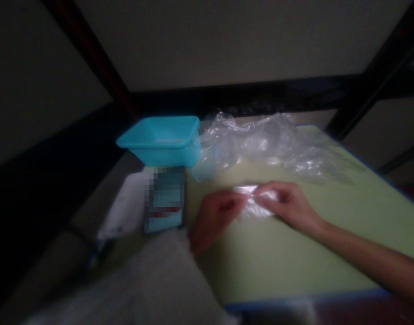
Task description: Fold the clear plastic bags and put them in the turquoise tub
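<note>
Right between the two hands, low over the table, is a small shiny piece of clear plastic [257, 210]. Fingertips of the left hand [216, 214] and right hand [290, 203] are pinched on it, close together. Around them spreads the yellow-green tabletop [295, 266], matte and edged in blue. Beyond the hands a heap of crumpled clear plastic [257, 144] lies along its far side, just beside a turquoise tub [162, 155]. Nearer, left of the hands, are a partly pixelated blue-green item [166, 192] and a whitish object [125, 205], both blurred. Behind rises a dim, plain grey wall [210, 45], crossed by dark bands; shadow fills the room's left side.
</note>
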`<control>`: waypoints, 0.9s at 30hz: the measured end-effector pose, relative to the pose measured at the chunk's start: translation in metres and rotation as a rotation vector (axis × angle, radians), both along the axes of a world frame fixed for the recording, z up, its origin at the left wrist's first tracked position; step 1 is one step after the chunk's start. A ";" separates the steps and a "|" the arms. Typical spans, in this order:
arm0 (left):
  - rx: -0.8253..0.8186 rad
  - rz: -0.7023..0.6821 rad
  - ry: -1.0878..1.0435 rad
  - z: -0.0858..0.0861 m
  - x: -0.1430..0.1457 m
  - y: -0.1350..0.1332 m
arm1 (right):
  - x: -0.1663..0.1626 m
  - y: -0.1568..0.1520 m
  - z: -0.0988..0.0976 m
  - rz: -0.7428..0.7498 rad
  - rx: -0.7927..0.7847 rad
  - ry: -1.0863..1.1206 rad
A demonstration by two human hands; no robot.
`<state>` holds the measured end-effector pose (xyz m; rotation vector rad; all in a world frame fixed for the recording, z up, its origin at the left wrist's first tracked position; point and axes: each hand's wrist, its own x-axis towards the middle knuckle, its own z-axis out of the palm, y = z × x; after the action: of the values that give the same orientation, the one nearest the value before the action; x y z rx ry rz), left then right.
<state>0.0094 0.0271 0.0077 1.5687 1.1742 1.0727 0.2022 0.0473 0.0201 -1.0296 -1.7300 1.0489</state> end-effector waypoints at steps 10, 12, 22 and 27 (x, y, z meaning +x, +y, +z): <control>-0.095 -0.011 -0.153 0.003 0.000 -0.002 | 0.000 -0.002 -0.004 0.044 -0.145 0.121; -0.123 0.002 -0.190 0.004 -0.001 -0.002 | -0.001 -0.002 -0.005 0.052 -0.174 0.150; -0.212 -0.002 -0.249 0.006 -0.001 -0.003 | 0.000 -0.004 -0.003 0.047 -0.221 0.169; -0.209 -0.010 -0.217 0.007 -0.002 -0.002 | 0.000 -0.003 -0.003 0.042 -0.214 0.161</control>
<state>0.0075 0.0255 0.0150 1.2631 1.0912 1.0493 0.2024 0.0443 0.0172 -1.0130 -1.5394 1.3288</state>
